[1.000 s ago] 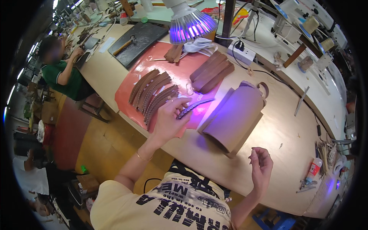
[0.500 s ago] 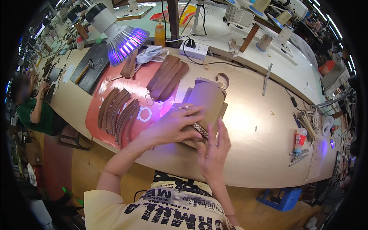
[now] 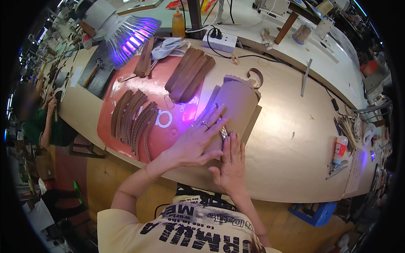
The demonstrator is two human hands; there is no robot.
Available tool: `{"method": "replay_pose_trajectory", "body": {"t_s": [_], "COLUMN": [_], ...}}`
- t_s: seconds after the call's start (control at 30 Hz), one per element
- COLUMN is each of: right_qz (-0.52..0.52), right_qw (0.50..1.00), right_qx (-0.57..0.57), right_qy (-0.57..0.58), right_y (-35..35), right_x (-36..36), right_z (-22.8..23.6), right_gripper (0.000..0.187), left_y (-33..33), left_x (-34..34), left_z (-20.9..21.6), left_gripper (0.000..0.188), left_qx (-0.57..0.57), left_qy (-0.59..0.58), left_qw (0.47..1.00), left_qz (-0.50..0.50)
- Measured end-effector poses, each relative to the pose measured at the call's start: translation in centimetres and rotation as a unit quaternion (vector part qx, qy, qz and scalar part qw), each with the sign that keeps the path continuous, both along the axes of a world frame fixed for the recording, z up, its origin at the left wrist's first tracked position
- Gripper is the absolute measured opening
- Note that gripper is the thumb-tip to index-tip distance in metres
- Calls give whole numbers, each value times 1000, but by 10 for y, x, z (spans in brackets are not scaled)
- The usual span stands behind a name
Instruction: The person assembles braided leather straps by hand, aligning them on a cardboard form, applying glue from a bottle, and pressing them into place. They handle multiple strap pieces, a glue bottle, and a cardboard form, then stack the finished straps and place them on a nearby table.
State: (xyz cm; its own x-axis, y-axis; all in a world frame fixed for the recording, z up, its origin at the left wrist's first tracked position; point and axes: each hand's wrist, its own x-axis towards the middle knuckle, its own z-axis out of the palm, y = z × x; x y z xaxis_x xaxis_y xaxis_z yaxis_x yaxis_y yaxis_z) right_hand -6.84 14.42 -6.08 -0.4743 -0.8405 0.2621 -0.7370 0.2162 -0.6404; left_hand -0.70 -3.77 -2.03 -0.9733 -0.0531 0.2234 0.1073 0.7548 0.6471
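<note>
A brown panel with a scalloped far edge [image 3: 240, 101] lies on other flat brown pieces on the table in front of me. My left hand [image 3: 196, 141] rests palm down at its near left part, fingers stretched out and slightly spread. Against it, my right hand [image 3: 231, 164] lies flat with its fingers straight over the panel's near end. Between the fingers of both hands a short length of braided strip [image 3: 224, 132] shows; the rest of it is covered. Neither hand is gripping anything. A curled brown strip [image 3: 255, 77] stands by the panel's far right corner.
Left of the panel, a red sheet [image 3: 105, 141] bears several curved braided strips [image 3: 134, 122] and a stack of brown straps [image 3: 190, 76]. A lamp [image 3: 130, 40] hangs over it. A power strip [image 3: 219, 41], glue bottle [image 3: 340, 149] and metal ruler [image 3: 306, 78] lie around. A co-worker sits far left.
My hands have flattened and moved closer together over the near end of the panel, the right fingers now lying down on it. The whole view has shifted slightly.
</note>
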Motion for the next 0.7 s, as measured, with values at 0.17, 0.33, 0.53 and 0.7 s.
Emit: {"method": "replay_pose_trajectory", "body": {"t_s": [0.17, 0.33, 0.53, 0.7], "right_qz": [-5, 4, 6, 22], "right_qw": [997, 997, 999, 993], "right_qx": [-66, -73, -32, 113], "right_qy": [-28, -32, 3, 9], "right_y": [3, 14, 27, 52], "right_x": [13, 21, 29, 36], "right_z": [-37, -57, -57, -42], "right_gripper": [91, 98, 100, 96], "left_y": [6, 9, 9, 11], "left_x": [-1, -2, -1, 1], "left_z": [-13, -15, -10, -6], "left_gripper": [94, 103, 106, 104], "left_qx": [87, 117, 110, 85], "left_qy": [25, 37, 24, 6], "left_qw": [995, 989, 991, 994], "left_qz": [38, 77, 67, 70]}}
